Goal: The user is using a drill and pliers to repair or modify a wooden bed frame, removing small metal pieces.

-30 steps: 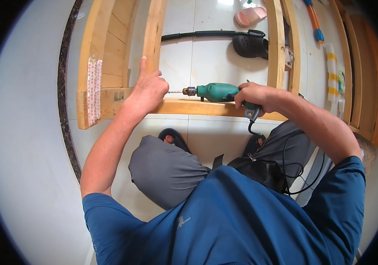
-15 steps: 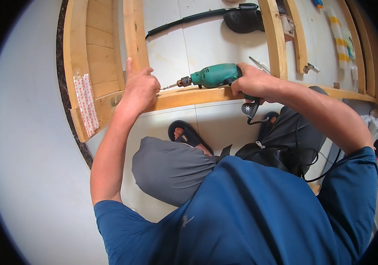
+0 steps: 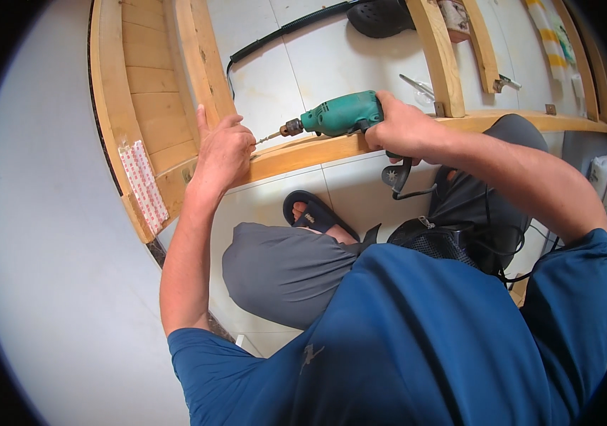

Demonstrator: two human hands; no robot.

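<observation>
The wooden frame [image 3: 176, 92] is the largest thing here, lying on the pale tiled floor [image 3: 360, 57] with its long rails running away from the person and one cross rail [image 3: 303, 150] passing just in front of their knees; it looks stiff and fairly heavy, planed smooth, so it should stay put under pressure if braced near a joint. At the corner of the frame nearest the person sits a patch of red-and-white patterned paper [image 3: 141, 183]. The left hand [image 3: 222, 153] lies against that cross rail where it meets an upright, palm down and fingers bent, pressing the wood rather than gripping round it. Just to the right along the same rail, the green drill [image 3: 339, 115] lies level above the wood, its bit [image 3: 268, 136] pointing toward the left hand's fingers and nearly touching them. The drill looks dense and rigid, with a hard plastic shell that could slip in a sweaty palm; the handle at the rear is the natural hold. The right hand [image 3: 403, 131] is clenched round that handle. A black cord [image 3: 406, 181] hangs from the drill below the rail, limp and light. Beyond the frame's rail lie a black hose [image 3: 282, 32] and a dark shoe [image 3: 381, 15].
</observation>
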